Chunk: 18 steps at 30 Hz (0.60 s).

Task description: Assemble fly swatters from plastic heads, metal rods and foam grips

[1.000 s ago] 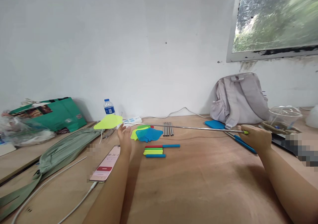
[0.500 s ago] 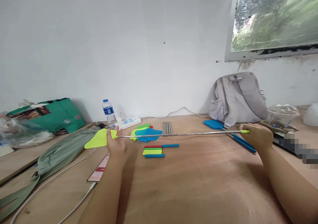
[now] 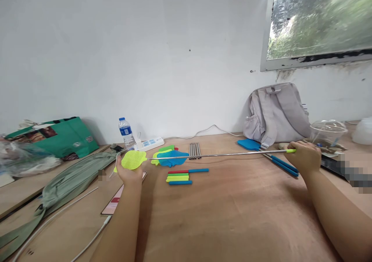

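Swatter (image 3: pixel 203 155) with a long metal rod and a yellow-green mesh head (image 3: pixel 133 160) is stretched level above the wooden table (image 3: pixel 232 215), held at both ends. Nearest the camera, both forearms reach forward over the bare wood. The left hand (image 3: pixel 129 173) is closed around the mesh head, which shows above the fingers. The right hand (image 3: pixel 303 158) is wrapped around the yellow-green handle end (image 3: pixel 290 150), whose tip sticks out past the fist.

Just left of the left forearm lies a phone (image 3: pixel 114 204) with a white cable (image 3: pixel 58 215) running toward the near edge, and beside that a long grey-green fabric bag (image 3: pixel 66 182). Under the rod, in the middle of the table, lie coloured handle sleeves (image 3: pixel 183 176) in red, blue, green and yellow, laid side by side. Just beyond them are loose mesh heads (image 3: pixel 170 157) in blue and yellow-green, then a row of short metal rods (image 3: pixel 195 150). Beneath the right hand lie blue-handled swatters (image 3: pixel 279 164), their blue head (image 3: pixel 248 143) next to a grey backpack (image 3: pixel 277 112) leaning on the white wall. Right of it stands a clear plastic container (image 3: pixel 328 132). Farther back on the left stand a water bottle (image 3: pixel 126 132), a white power strip (image 3: pixel 149 142) and a green bag (image 3: pixel 58 136). A window (image 3: pixel 319 18) is set in the wall upper right.
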Each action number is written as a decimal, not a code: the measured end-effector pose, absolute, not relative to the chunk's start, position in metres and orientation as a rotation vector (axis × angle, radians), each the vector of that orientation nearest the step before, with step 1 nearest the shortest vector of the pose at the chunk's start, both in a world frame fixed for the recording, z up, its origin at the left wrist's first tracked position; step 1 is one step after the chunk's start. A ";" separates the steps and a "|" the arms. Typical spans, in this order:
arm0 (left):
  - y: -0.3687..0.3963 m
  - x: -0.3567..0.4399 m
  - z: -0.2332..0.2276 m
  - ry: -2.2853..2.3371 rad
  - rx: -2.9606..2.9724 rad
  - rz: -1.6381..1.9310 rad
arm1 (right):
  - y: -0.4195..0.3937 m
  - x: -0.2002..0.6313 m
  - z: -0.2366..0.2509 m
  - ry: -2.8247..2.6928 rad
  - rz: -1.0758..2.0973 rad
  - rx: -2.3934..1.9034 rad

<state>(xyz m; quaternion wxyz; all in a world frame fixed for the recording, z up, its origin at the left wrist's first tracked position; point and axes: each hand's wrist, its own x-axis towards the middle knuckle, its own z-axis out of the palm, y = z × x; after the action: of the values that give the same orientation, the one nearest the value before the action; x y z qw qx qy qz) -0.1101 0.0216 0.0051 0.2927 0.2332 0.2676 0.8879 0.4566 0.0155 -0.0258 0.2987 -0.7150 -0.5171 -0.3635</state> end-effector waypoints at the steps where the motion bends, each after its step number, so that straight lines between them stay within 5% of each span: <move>1: 0.025 -0.112 0.003 0.702 0.560 2.375 | 0.015 0.455 -0.026 -1.382 -0.947 -1.913; 18: 0.043 -0.127 -0.016 0.858 0.508 2.450 | 0.013 0.454 -0.025 -1.566 -0.577 -2.087</move>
<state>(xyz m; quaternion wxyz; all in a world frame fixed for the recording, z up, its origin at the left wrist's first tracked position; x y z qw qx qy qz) -0.1269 0.0431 -0.0159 0.2458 0.1861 0.3144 0.8978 0.4539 0.0134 -0.0246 0.2326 -0.7595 -0.5700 -0.2100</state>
